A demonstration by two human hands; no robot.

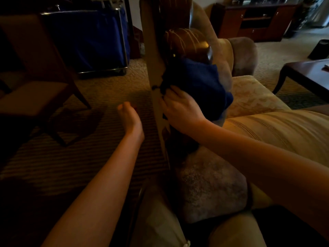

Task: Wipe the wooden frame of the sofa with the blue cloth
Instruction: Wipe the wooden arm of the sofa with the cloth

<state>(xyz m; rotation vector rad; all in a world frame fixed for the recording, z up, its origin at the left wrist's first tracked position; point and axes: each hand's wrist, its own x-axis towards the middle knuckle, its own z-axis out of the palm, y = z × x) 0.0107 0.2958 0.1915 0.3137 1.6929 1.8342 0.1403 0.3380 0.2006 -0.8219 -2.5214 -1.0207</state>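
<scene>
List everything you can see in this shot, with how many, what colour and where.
blue cloth: one, dark blue, draped over the sofa arm under the right hand
wooden frame: one, dark brown carved arm top, centre
sofa: one, beige, right
cushion: one, grey-brown, lower centre
chair: one, dark wood, left
cart bag: one, blue, upper left
coffee table: one, dark, right edge
cabinet: one, reddish-brown, upper right
carpet: tan, floor
left hand: free, above the carpet
right hand: on the cloth
</scene>
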